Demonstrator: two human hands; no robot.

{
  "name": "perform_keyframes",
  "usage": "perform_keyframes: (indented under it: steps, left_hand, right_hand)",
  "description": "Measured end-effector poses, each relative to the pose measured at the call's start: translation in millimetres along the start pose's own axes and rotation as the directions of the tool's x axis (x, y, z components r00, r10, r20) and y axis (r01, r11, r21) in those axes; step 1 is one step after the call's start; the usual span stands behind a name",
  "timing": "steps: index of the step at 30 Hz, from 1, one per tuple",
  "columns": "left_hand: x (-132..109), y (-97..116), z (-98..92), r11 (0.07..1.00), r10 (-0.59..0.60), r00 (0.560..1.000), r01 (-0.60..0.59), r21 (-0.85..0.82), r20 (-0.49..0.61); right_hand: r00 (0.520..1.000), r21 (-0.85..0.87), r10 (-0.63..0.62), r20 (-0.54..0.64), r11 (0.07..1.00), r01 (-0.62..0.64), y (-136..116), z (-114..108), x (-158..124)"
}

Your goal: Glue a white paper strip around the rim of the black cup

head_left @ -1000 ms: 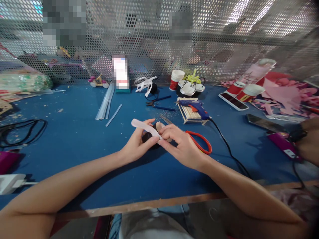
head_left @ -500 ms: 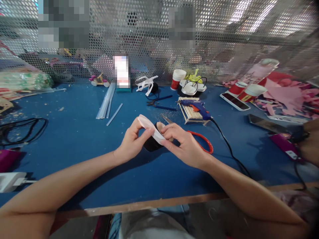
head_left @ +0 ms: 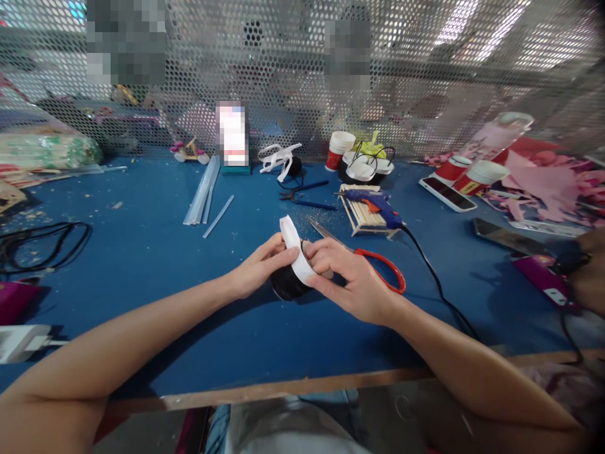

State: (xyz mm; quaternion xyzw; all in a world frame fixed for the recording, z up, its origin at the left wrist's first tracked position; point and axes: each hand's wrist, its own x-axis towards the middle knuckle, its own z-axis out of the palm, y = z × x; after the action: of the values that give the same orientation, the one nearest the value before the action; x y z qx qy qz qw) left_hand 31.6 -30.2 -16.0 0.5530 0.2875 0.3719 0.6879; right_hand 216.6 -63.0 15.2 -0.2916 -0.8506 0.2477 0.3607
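- While its fingers curl behind the black cylinder (head_left: 286,285), the left hand (head_left: 259,268) sets its thumb on the white strip (head_left: 302,270), holding both.
- The right hand (head_left: 347,274) is closed as well, pinching the strip's lower end at the cylinder's right rim; its fingertips are by the open mouth.
- The strip curves along that rim, and its upper end sticks up free beyond the cylinder.
- The cylinder is tilted, mouth to the right, over the middle of the blue desk (head_left: 212,359); whether it touches the surface cannot be told.
- Just right of the cylinder and a little beyond it lie scissors (head_left: 321,229), the red handle partly hidden by the right hand.
- Farther beyond the cylinder, to the right, a glue gun (head_left: 388,215) lies on a stick rack (head_left: 362,222).
- Straight beyond the cylinder are open pliers (head_left: 314,205), with white bands (head_left: 278,157) behind them.
- Beyond the cylinder to the left lie clear sticks (head_left: 201,198), one set apart, and an upright phone (head_left: 234,135).
- Well right of the cylinder are a white phone (head_left: 447,193), a dark phone (head_left: 503,233) and a purple box (head_left: 539,277); another person's hand (head_left: 588,271) shows there, blurred.
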Motion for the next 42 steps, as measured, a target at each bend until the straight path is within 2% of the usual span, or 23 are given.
perform_keyframes:
  steps: [3,5,8,10,13,17,22,26,29,32,35,42]
  left_hand:
    - [1,-5,-1.9,0.996,-0.069,0.991,0.075,-0.053,0.116]
    - [1,-7,0.2,0.989,-0.101,0.984,0.115,-0.094,0.143]
    - [0,-6,5.6,0.971,-0.162,0.982,0.175,-0.165,0.093]
    - [0,-4,8.2,0.944,-0.247,0.967,0.256,-0.209,0.064]
    - [0,-2,8.6,0.887,-0.352,0.931,0.366,-0.282,0.1]
    - [1,-4,7.7,0.851,-0.372,0.92,0.392,-0.349,0.125]
    - [0,-5,11.3,0.834,-0.406,0.905,0.425,-0.352,0.129]
    - [-2,-4,13.2,0.893,-0.356,0.933,0.354,-0.278,0.047]
    - [-3,-5,12.6,0.967,-0.222,0.974,0.215,-0.135,-0.039]
    - [-4,-9,11.6,0.994,-0.083,0.991,0.09,0.059,-0.105]
    - [-5,-11,11.3,0.979,-0.041,0.993,0.063,0.196,-0.111]
    - [-7,-4,15.5,0.955,0.01,0.994,0.023,0.296,-0.112]
  right_hand:
    - [1.0,0.024,0.012,0.004,1.0,-0.012,0,-1,-1]
    - [0.998,0.047,0.058,-0.003,0.997,-0.058,1,-1,-2]
    - [0.989,0.08,0.144,-0.019,0.987,-0.142,2,-3,-1]
    - [0.986,0.112,0.166,-0.025,0.98,-0.162,3,-4,0]
    - [0.978,0.147,0.201,-0.056,0.97,-0.191,4,-5,1]
    - [0.968,0.132,0.236,-0.087,0.966,-0.224,5,-2,1]
    - [0.956,0.074,0.274,-0.105,0.961,-0.267,7,1,0]
    - [0.966,0.07,0.246,-0.081,0.968,-0.24,7,-1,0]
    - [0.969,0.073,0.244,-0.044,0.968,-0.24,5,-1,1]
    - [0.953,0.04,0.296,-0.063,0.955,-0.294,1,3,1]
    - [0.946,0.024,0.314,-0.086,0.949,-0.313,-1,6,2]
    - [0.944,0.043,0.325,-0.049,0.945,-0.323,3,3,2]
